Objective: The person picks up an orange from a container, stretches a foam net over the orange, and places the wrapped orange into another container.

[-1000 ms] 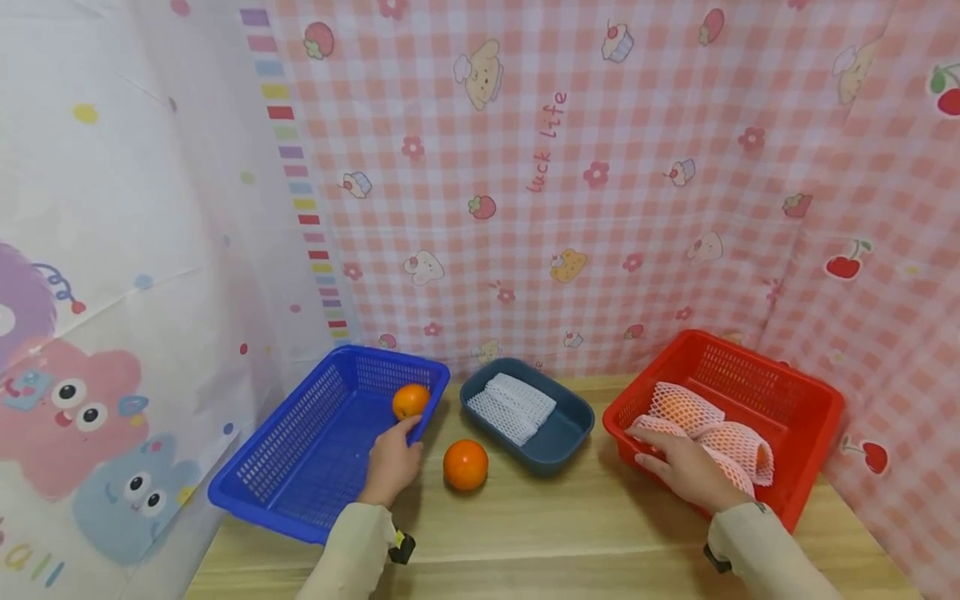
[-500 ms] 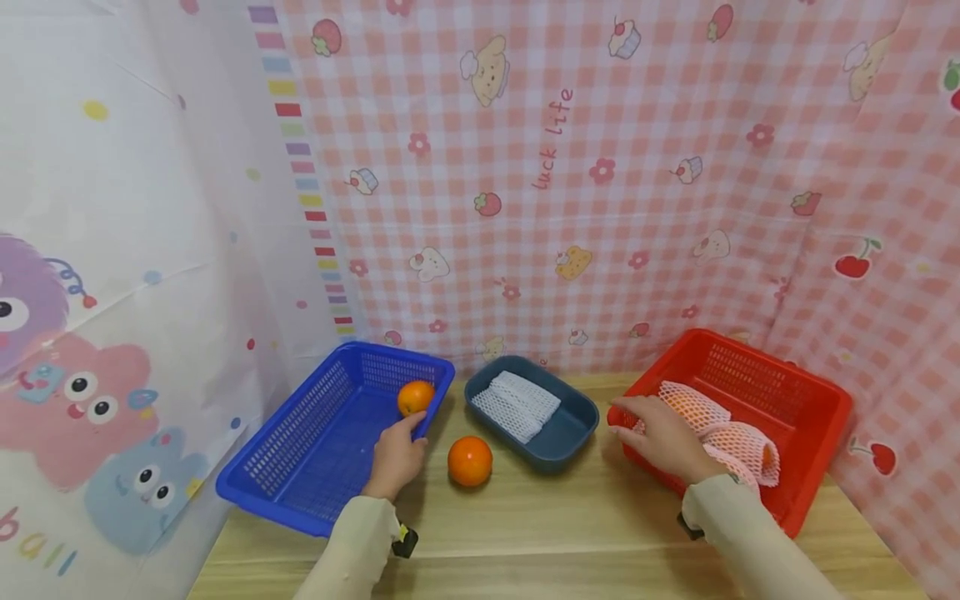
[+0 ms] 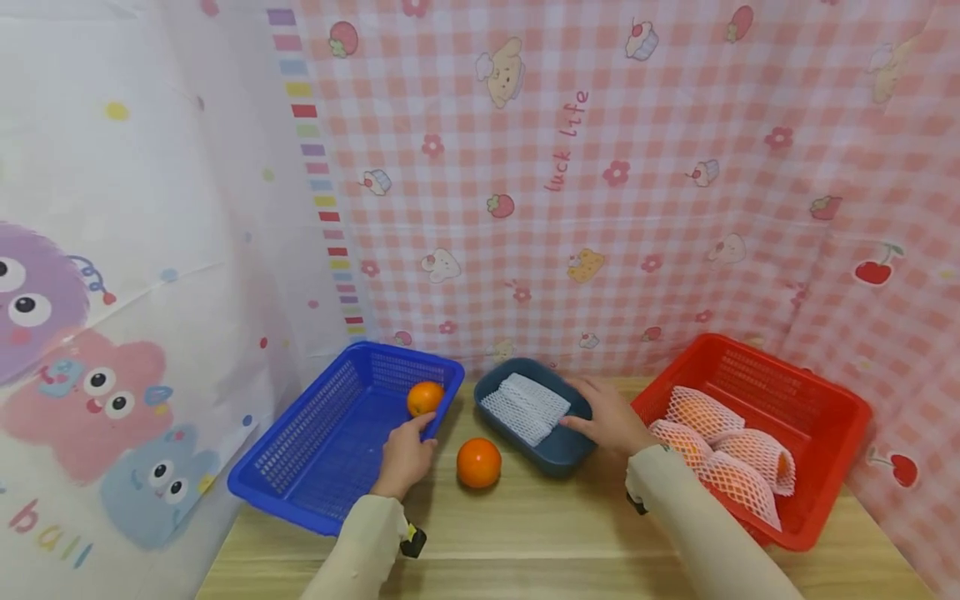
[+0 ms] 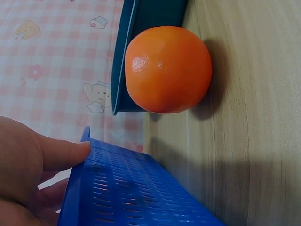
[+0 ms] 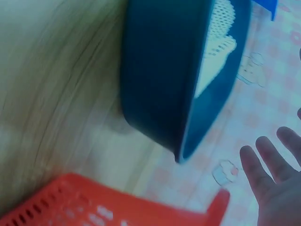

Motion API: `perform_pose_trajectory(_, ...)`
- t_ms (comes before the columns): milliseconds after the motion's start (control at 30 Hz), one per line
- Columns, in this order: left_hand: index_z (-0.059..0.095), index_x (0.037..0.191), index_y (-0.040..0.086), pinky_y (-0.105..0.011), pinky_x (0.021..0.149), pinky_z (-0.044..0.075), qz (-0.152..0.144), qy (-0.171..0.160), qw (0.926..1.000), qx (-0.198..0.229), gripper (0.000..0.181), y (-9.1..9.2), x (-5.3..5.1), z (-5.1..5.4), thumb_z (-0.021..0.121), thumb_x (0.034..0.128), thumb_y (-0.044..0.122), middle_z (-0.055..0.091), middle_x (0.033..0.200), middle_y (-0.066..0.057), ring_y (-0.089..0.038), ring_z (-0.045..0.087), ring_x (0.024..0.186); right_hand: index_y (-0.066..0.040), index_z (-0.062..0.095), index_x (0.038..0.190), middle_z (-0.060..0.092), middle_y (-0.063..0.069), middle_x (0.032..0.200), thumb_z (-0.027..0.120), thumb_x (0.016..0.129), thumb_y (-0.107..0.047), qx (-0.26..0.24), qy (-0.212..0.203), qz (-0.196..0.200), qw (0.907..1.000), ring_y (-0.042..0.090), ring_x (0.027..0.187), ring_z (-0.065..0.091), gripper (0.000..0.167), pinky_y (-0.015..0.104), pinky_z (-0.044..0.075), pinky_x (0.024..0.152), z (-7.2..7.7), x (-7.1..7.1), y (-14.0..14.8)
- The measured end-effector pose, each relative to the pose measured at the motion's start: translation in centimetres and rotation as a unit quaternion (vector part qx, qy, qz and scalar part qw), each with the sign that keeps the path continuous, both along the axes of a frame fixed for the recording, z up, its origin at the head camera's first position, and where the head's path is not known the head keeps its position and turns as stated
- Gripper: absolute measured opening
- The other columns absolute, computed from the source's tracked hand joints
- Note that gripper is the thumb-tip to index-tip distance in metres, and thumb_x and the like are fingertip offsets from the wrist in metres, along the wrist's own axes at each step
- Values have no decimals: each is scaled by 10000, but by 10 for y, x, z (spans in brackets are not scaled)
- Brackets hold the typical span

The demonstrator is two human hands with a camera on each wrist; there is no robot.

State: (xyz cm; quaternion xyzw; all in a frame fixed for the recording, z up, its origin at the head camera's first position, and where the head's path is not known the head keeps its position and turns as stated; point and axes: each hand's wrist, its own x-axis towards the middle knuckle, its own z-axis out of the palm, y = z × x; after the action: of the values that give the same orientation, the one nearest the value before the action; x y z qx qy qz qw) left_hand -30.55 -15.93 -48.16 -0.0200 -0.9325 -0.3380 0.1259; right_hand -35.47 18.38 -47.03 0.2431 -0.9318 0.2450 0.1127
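My left hand (image 3: 405,457) grips the right rim of the blue basket (image 3: 326,450); in the left wrist view its thumb (image 4: 68,153) lies against the rim, with the other fingers partly hidden behind it. An orange (image 3: 426,400) sits inside, close to those fingers. Over the right end of a dark teal tray (image 3: 562,457), my right hand (image 3: 611,419) is spread with nothing in its grasp. White foam net sleeves (image 3: 527,407) lie flat in that tray. Between basket and tray, a second orange (image 3: 478,463) rests on the wooden table.
At the right stands a red basket (image 3: 832,500) with several net-wrapped oranges (image 3: 738,483) in it. Checked pink cloth (image 3: 480,225) hangs behind the wooden table (image 3: 517,550); a white printed cloth (image 3: 187,350) hangs at the left.
My right hand has moved left from the red basket's wrapped oranges to the teal tray's right end. The left hand stays at the blue basket's rim. The head view has shifted slightly.
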Motion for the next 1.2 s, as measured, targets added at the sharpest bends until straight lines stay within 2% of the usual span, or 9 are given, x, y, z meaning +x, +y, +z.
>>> perform_pose_trajectory(267,652,1256,44,-579,868,457,2,65,10000,-54,423,0,0,-1,682,835,22,654,1178,-200,-430,604,1060,-64,453,1435,464,198,1411,770,826,-321,191,-230,-94,9995,398,1267,438,733,587,375,1002,-28,-21,-20)
perform_pose_trajectory(533,657,1253,53,-580,872,455,78,91,9999,-27,420,0,0,-1,689,834,28,660,1174,-187,-416,608,1064,-86,412,1469,416,200,1451,715,878,-341,617,-785,-312,9945,436,1296,383,711,611,349,1006,-42,-28,-37)
perform_pose_trajectory(767,662,1243,44,-581,873,454,61,160,9998,33,421,0,1,-2,694,824,12,660,1172,-189,-415,608,1064,-183,507,1422,401,203,1469,653,922,-347,1315,-673,-18,9890,469,1288,378,546,646,401,933,-60,-35,-44)
perform_pose_trajectory(933,661,1241,42,-587,875,450,68,197,9998,63,421,0,1,-1,689,822,5,663,1167,-185,-413,610,1061,-191,608,1331,420,166,1468,608,942,-376,1640,-661,71,9842,445,1318,351,430,641,363,973,-63,-37,-46)
perform_pose_trajectory(1067,662,1241,47,-589,874,450,63,131,9999,76,417,0,1,-1,688,827,9,663,1166,-185,-413,611,1054,-168,617,1318,477,138,1432,608,931,-418,1889,-780,41,9789,425,1318,370,460,623,321,1019,-63,-36,-48)
perform_pose_trajectory(1200,665,1236,49,-590,872,450,79,112,9999,82,412,-1,1,-1,689,827,7,664,1163,-183,-411,612,1052,-125,626,1303,546,115,1369,628,916,-422,2051,-690,-26,9763,401,1281,425,487,599,323,1029,-61,-36,-50)
